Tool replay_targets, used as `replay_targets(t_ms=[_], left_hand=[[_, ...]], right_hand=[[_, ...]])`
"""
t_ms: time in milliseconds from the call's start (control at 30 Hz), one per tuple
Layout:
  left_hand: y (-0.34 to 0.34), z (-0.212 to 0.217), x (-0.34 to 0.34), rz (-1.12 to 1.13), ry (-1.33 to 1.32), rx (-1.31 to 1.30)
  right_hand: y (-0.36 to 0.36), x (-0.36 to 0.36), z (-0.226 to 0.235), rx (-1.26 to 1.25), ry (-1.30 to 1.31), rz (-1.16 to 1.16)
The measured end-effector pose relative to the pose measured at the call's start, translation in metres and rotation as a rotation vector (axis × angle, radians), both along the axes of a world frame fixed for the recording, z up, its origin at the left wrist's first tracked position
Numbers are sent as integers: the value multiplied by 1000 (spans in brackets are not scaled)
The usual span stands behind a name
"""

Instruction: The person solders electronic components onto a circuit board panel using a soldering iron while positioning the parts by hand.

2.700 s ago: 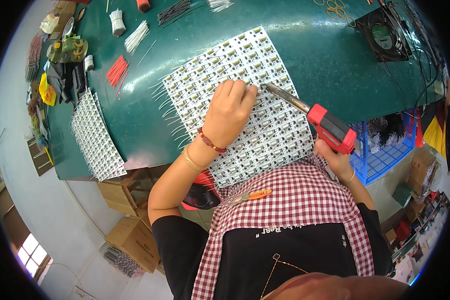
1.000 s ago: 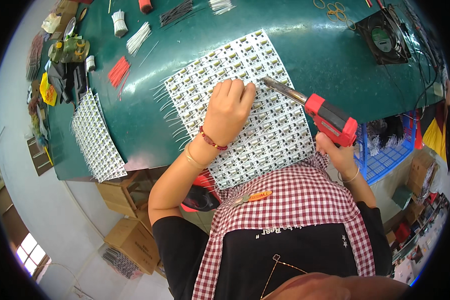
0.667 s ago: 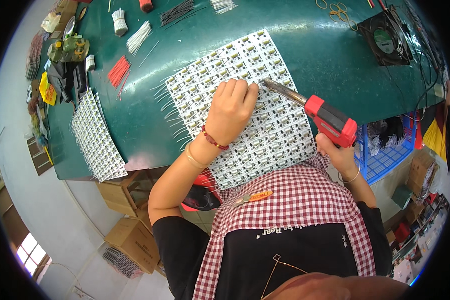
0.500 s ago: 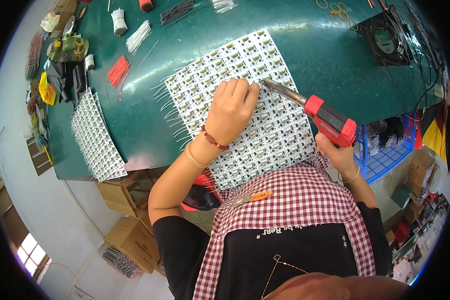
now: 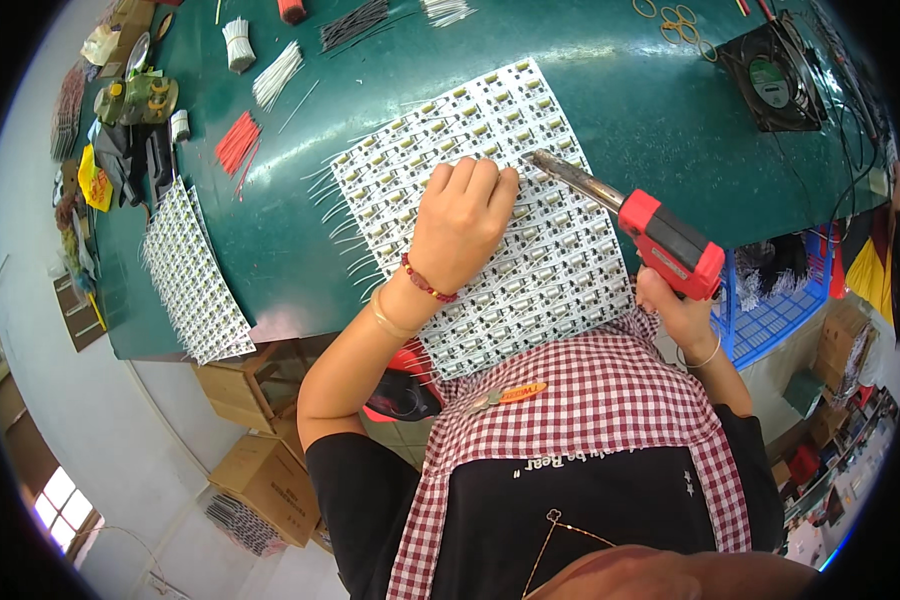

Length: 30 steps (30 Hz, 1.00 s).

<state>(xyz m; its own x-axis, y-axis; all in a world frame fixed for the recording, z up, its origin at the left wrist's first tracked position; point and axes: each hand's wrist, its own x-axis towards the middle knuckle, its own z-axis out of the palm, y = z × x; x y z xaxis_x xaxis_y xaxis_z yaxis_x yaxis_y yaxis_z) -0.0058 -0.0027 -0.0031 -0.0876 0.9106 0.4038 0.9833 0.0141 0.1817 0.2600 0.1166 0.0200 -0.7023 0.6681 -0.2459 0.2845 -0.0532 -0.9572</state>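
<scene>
A white sheet of joined circuit boards (image 5: pixel 560 250) lies on the green table, its near edge against my apron. Thin white wires stick out along its left side. My left hand (image 5: pixel 465 215) rests on the sheet with the fingers curled into a pinch; whatever the fingertips hold is hidden. In my right hand (image 5: pixel 675 305) is a red and black soldering gun (image 5: pixel 670 240), gripped by its handle. Its metal tip points left, just above the sheet, a little to the right of my left fingertips.
Bundles of white wires (image 5: pixel 277 76), red wires (image 5: pixel 237 142) and black wires (image 5: pixel 353 24) lie on the table (image 5: pixel 660 110). Another stack of circuit-board sheets (image 5: pixel 192 275) is at the left edge. A black fan (image 5: pixel 773 80) stands far right, near rubber bands (image 5: pixel 679 24). A blue crate (image 5: pixel 770 320) is below.
The soldering gun in my right hand has shifted slightly right, its tip moving a little away from my left fingertips. My left hand and the sheet stay in place.
</scene>
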Motion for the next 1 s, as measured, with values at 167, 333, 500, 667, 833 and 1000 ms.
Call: replay_targets(t_ms=[167, 333, 500, 667, 833, 1000], left_hand=[[-1, 14, -5, 57, -3, 101], [6, 10, -9, 76, 8, 71], [9, 5, -8, 98, -28, 61], [9, 6, -8, 81, -58, 41], [7, 1, -11, 41, -142, 45], [7, 0, -13, 19, -195, 60]], right_hand=[[5, 9, 0, -93, -26, -25], [1, -3, 1, -56, -1, -29], [3, 0, 4, -118, -18, -18], [3, -1, 1, 6, 13, 42], [1, -5, 0, -108, -29, -28], [2, -6, 1, -105, -43, -20]])
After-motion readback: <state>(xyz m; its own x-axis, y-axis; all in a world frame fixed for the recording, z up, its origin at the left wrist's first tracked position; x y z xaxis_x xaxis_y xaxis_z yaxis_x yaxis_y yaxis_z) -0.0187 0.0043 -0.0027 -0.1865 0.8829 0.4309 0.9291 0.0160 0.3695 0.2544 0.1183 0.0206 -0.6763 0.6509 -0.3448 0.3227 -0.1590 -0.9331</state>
